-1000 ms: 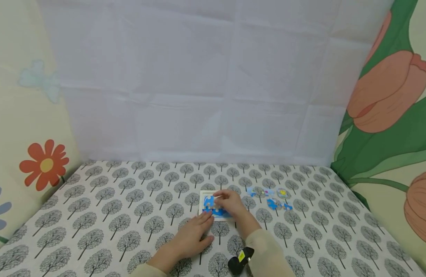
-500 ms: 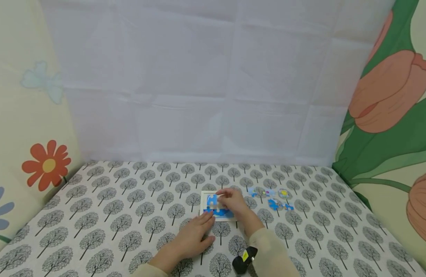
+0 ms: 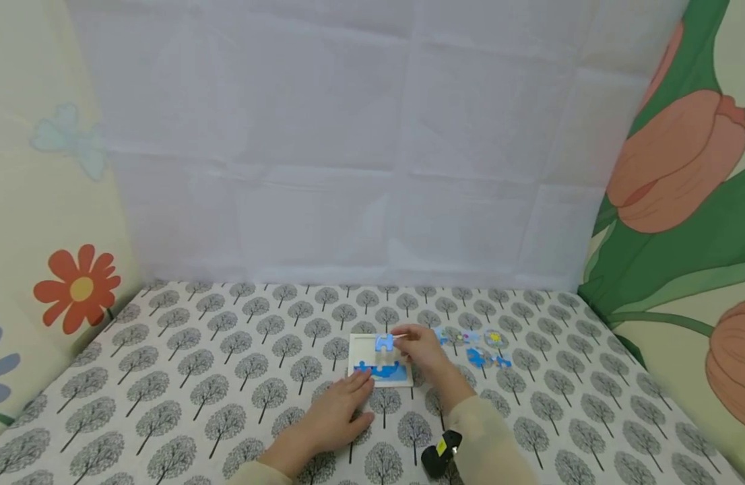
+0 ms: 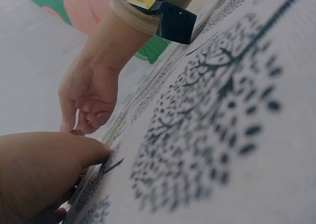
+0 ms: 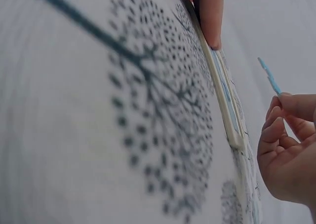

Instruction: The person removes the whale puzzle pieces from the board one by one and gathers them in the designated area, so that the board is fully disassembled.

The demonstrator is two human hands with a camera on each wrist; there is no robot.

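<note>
A light blue jigsaw piece (image 3: 384, 343) is pinched between the thumb and fingers of my right hand (image 3: 424, 350). The right wrist view shows the piece (image 5: 269, 76) edge-on, raised above the puzzle tray (image 5: 224, 98). In the head view the pale tray (image 3: 362, 343) lies on the cloth, with blue pieces (image 3: 387, 371) along its near side and bare board behind them. My left hand (image 3: 339, 414) rests its straight fingers on the tray's near left corner. Its thumb (image 4: 96, 152) points out to the side over the cloth in the left wrist view.
Several loose jigsaw pieces (image 3: 477, 357) lie right of the tray, one with a yellow sun (image 3: 495, 338). A tree-patterned cloth (image 3: 227, 377) covers the table. A white sheet (image 3: 348, 135) hangs behind. A black wrist camera (image 3: 440, 455) sits at the right sleeve.
My right hand has moved right and slightly up with the blue piece, uncovering bare board at the tray's left and middle. My left hand stays in place on the tray.
</note>
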